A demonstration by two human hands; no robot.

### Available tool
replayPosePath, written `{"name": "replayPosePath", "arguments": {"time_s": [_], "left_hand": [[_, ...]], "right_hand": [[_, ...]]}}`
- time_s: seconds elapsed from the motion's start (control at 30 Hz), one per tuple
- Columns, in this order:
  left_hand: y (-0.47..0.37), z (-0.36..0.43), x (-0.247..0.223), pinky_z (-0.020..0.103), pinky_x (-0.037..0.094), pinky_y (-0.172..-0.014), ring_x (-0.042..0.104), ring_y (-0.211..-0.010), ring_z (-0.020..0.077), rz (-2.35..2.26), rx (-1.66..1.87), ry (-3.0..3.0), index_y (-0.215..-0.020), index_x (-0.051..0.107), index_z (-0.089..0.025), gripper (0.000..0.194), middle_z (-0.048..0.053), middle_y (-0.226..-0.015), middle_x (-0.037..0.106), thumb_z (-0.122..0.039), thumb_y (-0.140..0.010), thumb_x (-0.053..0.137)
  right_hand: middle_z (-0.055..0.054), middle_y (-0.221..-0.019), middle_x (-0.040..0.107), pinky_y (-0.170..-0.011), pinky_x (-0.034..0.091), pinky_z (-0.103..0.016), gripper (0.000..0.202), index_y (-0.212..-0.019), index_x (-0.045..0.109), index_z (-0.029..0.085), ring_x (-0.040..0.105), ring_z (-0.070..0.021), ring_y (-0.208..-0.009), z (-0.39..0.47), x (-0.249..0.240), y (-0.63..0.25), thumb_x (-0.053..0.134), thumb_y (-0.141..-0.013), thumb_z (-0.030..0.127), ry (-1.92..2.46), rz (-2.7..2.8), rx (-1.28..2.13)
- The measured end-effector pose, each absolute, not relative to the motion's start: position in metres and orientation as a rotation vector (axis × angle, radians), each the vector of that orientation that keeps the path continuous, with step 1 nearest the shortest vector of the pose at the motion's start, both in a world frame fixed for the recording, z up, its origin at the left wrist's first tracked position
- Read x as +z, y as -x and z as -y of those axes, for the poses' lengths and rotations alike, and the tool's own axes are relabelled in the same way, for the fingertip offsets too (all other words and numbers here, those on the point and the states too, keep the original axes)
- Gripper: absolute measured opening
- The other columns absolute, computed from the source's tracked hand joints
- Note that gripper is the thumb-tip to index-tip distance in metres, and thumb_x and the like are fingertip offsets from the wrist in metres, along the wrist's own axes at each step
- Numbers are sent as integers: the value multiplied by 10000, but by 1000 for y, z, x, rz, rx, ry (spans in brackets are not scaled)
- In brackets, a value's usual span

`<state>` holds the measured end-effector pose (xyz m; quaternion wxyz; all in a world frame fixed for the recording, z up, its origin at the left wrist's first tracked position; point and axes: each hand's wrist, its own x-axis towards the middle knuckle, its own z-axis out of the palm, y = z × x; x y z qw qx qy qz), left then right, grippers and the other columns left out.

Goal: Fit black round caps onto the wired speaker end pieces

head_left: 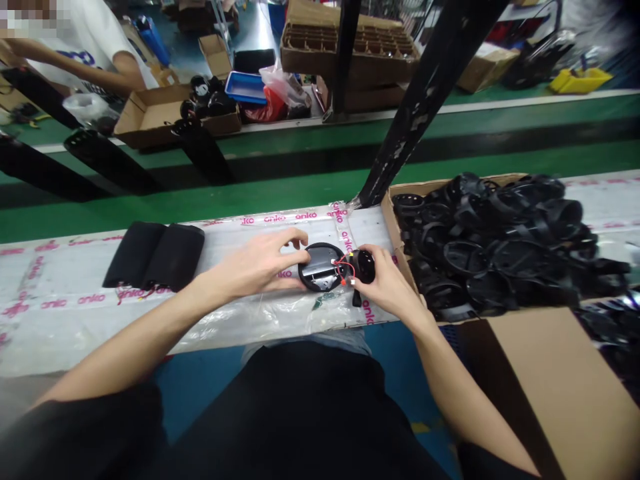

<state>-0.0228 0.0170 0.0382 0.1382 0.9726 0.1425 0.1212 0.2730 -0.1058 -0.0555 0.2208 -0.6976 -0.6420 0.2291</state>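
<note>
Left hand (260,267) was clenched with fingertips on the near-left rim of a round black housing (323,267), pressing it flat to the table (75,313). Right hand (387,283) was grasping a smaller black part (364,265) just right of the housing. Red wires (345,268) ran between the two grips, short and partly looped.

Risk: pulling the small part away from the left grip would probably strain the wires at their joints. The plastic sheet (240,323) under the housing looked slick; the housing could slide if the left grip eased.

A small black piece (357,298) lay below the right grip near the table edge; a wrist nudge could drop it.

Right of the right grip: cardboard box (550,373) heaped with black rings (500,247). Left of the left grip: two black sleeves (155,255). Beyond, a green conveyor (280,190); a co-worker's arm (75,67) at far left.
</note>
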Motion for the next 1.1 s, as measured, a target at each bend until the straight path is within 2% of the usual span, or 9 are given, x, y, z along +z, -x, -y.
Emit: {"name": "replayPosePath", "arguments": {"time_s": [0.17,0.3,0.37,0.43,0.53,0.6,0.7,0.9,1.1], "left_hand": [[-9,19,47,488,560,-1076,675,-1246,298,-632,778,-2515,-1140,597,-212,144,154,-1288,698,-238,-1019,671],[-35,28,30,517,519,-1129,715,-1179,277,-609,830,-2418,-1046,580,-212,120,103,-1173,763,-166,-994,679],[-41,26,24,500,525,-1110,724,-1146,260,-573,843,-2412,-1030,600,-214,77,88,-1146,770,-177,-1028,667],[-43,24,20,478,538,-1078,722,-1151,255,-527,862,-2403,-1030,623,-215,46,84,-1141,778,-193,-1061,649],[-44,25,21,462,540,-1069,717,-1167,256,-531,817,-2367,-1053,636,-218,44,73,-1139,782,-176,-1068,638],[-45,26,27,467,536,-1074,707,-1182,264,-563,714,-2380,-1085,636,-219,92,78,-1171,771,-141,-1068,591],[-45,23,39,481,524,-1081,692,-1173,276,-530,519,-2468,-1145,635,-216,195,86,-1215,754,-99,-1027,532],[-46,-6,51,430,520,-1019,699,-1033,261,-401,453,-2497,-1186,666,-221,182,55,-1097,774,-284,-1017,694],[-54,-4,38,378,536,-961,728,-895,192,-405,654,-2271,-1007,714,-229,48,9,-976,802,-194,-1017,683]], "right_hand": [[-109,-1614,505,-1308,410,-457,695,-1512,453,266,500,-268,-1532,107,-54,-285,570,-839,140,1657,1864,754],[-162,-1726,359,-1350,251,-651,783,-1539,529,234,274,-423,-1643,109,-63,-277,678,-774,163,1716,1843,756],[-202,-1686,407,-1302,222,-764,772,-1546,550,221,280,-502,-1606,108,-65,-275,734,-797,249,1769,1767,750],[-222,-1575,530,-1272,244,-787,701,-1516,589,204,381,-510,-1538,105,-64,-275,734,-843,333,1774,1681,773],[-163,-1472,650,-1231,440,-627,635,-1499,595,230,596,-391,-1386,101,-57,-278,668,-927,495,1666,1547,887],[-127,-1424,701,-1096,579,-520,642,-1514,568,245,703,-320,-1247,103,-51,-276,423,-1031,643,1579,1445,951],[-147,-1271,777,-902,647,-500,854,-1490,596,194,768,-325,-1072,110,-42,-266,81,-1041,706,1432,1201,1048],[-178,-1278,779,-991,597,-588,833,-1548,554,193,734,-392,-1194,120,-30,-247,266,-945,690,1201,819,1176],[-185,-1571,584,-1166,506,-640,868,-1611,385,221,574,-412,-1464,134,-27,-249,326,-891,701,1293,914,1034]]}}
